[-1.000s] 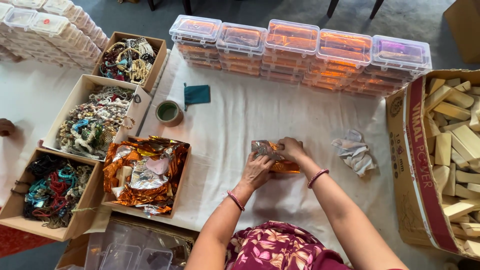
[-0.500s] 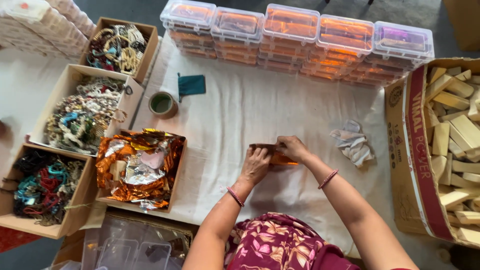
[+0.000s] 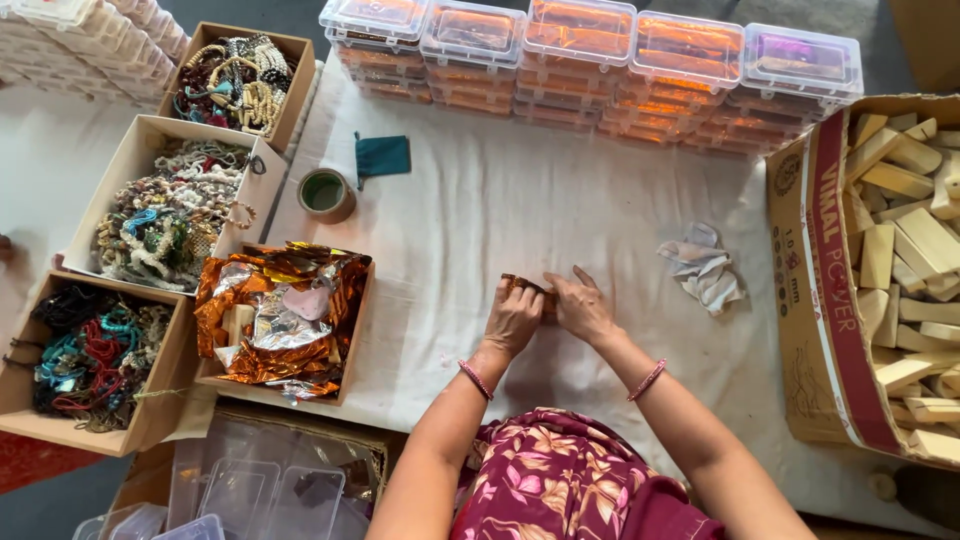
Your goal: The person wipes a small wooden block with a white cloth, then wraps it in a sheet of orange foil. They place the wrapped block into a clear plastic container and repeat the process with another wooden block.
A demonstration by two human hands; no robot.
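Centrally, on the white cloth, both hands meet over a small orange-foil packet. The left hand curls its fingers down over the packet's left end, gripping it; the right hand lies flatter, fingers extended and pressing the packet's right side against the cloth. Only a sliver of foil shows between and above the knuckles; the rest is hidden beneath the hands.

Just right of the hands lies a crumpled white wrapper, apart from them. Farther right stands a large carton of pale wooden blocks, its wall bounding the cloth. Left of the hands sits a box of orange and silver foil sheets, with bare cloth between. Beyond it, three boxes of beaded bracelets line the left edge. At the far edge runs a row of clear lidded plastic cases. A tape roll and a teal pouch rest far left.
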